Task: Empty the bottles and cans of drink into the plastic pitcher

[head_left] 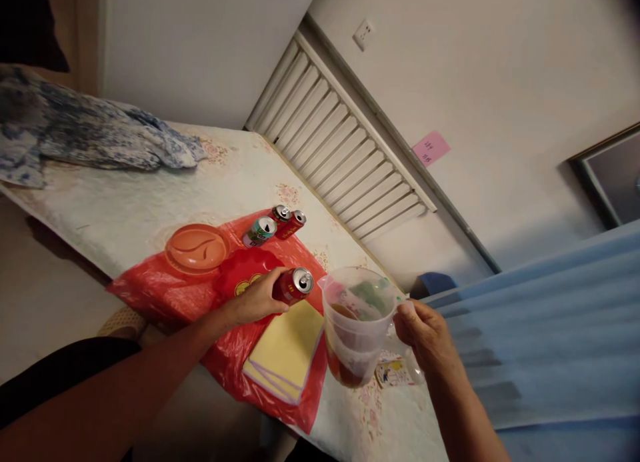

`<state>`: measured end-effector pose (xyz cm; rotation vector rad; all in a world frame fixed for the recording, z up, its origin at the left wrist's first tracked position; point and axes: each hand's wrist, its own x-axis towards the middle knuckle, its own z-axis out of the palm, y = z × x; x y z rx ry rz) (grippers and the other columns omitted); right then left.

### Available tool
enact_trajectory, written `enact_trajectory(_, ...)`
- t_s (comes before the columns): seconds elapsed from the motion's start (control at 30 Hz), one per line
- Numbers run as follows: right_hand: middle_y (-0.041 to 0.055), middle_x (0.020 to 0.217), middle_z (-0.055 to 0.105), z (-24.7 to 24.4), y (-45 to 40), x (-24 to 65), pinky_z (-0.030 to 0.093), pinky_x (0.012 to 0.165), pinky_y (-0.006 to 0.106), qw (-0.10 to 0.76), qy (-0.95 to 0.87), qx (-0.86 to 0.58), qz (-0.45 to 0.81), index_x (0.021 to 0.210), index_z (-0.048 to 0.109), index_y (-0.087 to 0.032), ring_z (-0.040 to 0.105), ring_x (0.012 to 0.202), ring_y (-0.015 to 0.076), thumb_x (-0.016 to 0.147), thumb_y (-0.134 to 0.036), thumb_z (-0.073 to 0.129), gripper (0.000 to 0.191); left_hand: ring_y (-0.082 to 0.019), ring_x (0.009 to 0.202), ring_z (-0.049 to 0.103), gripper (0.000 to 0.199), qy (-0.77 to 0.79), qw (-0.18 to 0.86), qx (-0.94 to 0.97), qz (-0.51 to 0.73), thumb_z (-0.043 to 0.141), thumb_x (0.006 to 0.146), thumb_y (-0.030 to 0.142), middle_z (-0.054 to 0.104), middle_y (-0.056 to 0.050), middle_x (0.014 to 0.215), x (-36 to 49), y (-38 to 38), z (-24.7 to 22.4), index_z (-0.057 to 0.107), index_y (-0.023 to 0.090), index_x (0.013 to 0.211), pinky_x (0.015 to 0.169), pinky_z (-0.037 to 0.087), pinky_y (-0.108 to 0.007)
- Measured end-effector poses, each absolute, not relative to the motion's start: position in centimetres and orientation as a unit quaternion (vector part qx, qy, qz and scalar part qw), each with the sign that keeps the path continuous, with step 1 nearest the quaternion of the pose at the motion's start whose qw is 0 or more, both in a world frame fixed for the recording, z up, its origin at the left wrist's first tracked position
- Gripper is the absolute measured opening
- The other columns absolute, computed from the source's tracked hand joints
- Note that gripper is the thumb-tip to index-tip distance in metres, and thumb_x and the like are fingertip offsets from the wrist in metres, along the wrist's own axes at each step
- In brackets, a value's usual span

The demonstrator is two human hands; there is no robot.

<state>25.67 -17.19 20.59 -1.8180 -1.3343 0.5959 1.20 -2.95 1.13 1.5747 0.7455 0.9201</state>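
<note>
My left hand is wrapped round a red can with an opened top, above a red dish and beside a folded yellow cloth. On the right, my right hand grips the handle of a clear plastic pitcher. Brown liquid shows inside the pitcher, which is tilted a little. The can and the pitcher's spout are close but apart. Behind the dish stand a green can, a dark-topped can and another red can.
A red plastic sheet lies under an orange divided bowl on the flowered tablecloth. Blue-and-white fabric lies at the back left. A printed packet is right of the pitcher. A radiator and blue curtain border the table.
</note>
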Motion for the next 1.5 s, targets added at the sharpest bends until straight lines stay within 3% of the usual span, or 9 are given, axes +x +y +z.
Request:
enact_trajectory(0.4, -0.0063, 0.049, 0.036, 21.5, -16.3, 26.0, 0.025, 0.043, 0.023, 0.283, -0.585, -0.743, 0.159, 0.061, 0.044, -0.022, 0.029, 0.045, 0.0088, 0.081, -0.066, 0.058, 0.050, -0.030, 0.116, 0.060, 0.069, 0.322, 0.544, 0.667, 0.393, 0.070, 0.061, 0.019, 0.065, -0.008, 0.124, 2.0, -2.6, 0.1, 0.051, 0.021, 0.127, 0.094, 0.047, -0.039)
enact_trajectory(0.83, -0.0029, 0.054, 0.044, 22.9, -15.2, 24.7, 0.032, 0.046, 0.023, 0.226, -0.600, -0.753, 0.149, 0.062, 0.051, -0.020, 0.040, 0.052, 0.0117, 0.078, -0.066, 0.060, 0.050, -0.027, 0.106, 0.064, 0.067, 0.338, 0.524, 0.685, 0.378, 0.068, 0.061, 0.019, 0.067, -0.004, 0.116, 1.9, -2.9, 0.5, 0.051, 0.023, 0.126, 0.084, 0.049, -0.034)
enact_trajectory(1.0, -0.0033, 0.052, 0.044, 23.0, -14.8, 24.6, 0.031, 0.045, 0.023, 0.212, -0.608, -0.751, 0.146, 0.060, 0.050, -0.020, 0.038, 0.049, 0.0108, 0.079, -0.067, 0.060, 0.051, -0.027, 0.104, 0.065, 0.066, 0.351, 0.516, 0.689, 0.369, 0.066, 0.062, 0.018, 0.069, -0.003, 0.113, 1.9, -2.9, 0.7, 0.052, 0.025, 0.125, 0.081, 0.050, -0.033)
enact_trajectory(1.23, -0.0045, 0.050, 0.041, 23.0, -14.3, 24.7, 0.031, 0.045, 0.023, 0.199, -0.618, -0.749, 0.134, 0.060, 0.049, -0.020, 0.036, 0.048, 0.0100, 0.079, -0.067, 0.059, 0.052, -0.027, 0.110, 0.064, 0.064, 0.333, 0.518, 0.690, 0.382, 0.067, 0.062, 0.017, 0.067, -0.005, 0.119, 2.3, -2.6, -0.1, 0.051, 0.024, 0.124, 0.088, 0.050, -0.035)
enact_trajectory(1.5, -0.0016, 0.051, 0.047, 23.5, -13.8, 24.1, 0.035, 0.047, 0.024, 0.160, -0.623, -0.757, 0.113, 0.060, 0.055, -0.019, 0.044, 0.051, 0.0128, 0.078, -0.067, 0.056, 0.051, -0.027, 0.109, 0.063, 0.063, 0.330, 0.522, 0.688, 0.382, 0.068, 0.062, 0.019, 0.067, -0.006, 0.119, 2.4, -2.7, 0.1, 0.051, 0.023, 0.123, 0.088, 0.049, -0.036)
